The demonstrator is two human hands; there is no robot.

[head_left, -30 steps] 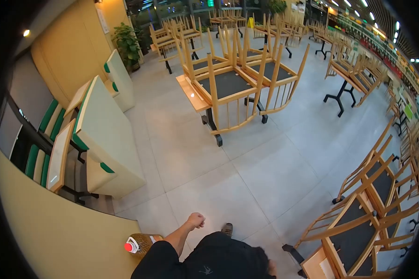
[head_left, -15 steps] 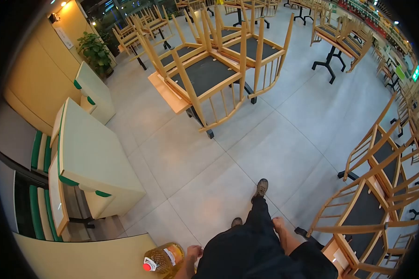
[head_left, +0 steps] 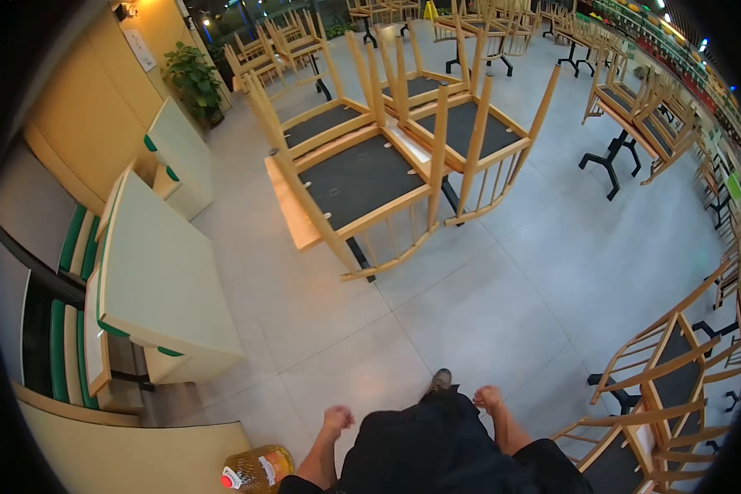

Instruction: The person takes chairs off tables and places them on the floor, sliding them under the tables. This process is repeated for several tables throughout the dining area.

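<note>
My left hand [head_left: 337, 418] hangs in front of my body on the left, fingers curled in, with nothing visible in it. On the other side, my right hand [head_left: 487, 398] is also loosely closed and appears to hold nothing. Both hands are apart from the furniture. Below and left of my left hand is a large clear bottle of golden liquid [head_left: 259, 469], with a red and white cap and a label. It is beside a cream booth panel [head_left: 148, 449], and its lower part is cut off by the view's edge.
Ahead, upturned wooden chairs [head_left: 362, 177] rest on a table [head_left: 292, 206]. More upturned chairs [head_left: 675, 370] are close on the right. Cream booth seats with green trim [head_left: 160, 280] line the left. Grey tiled floor [head_left: 346, 346] runs between them. A potted plant [head_left: 193, 82] stands farther back.
I have stepped forward; the chair-topped table ahead looks nearer. The bottle has shifted left and down in view. My left hand is higher in view and farther from the bottle.
</note>
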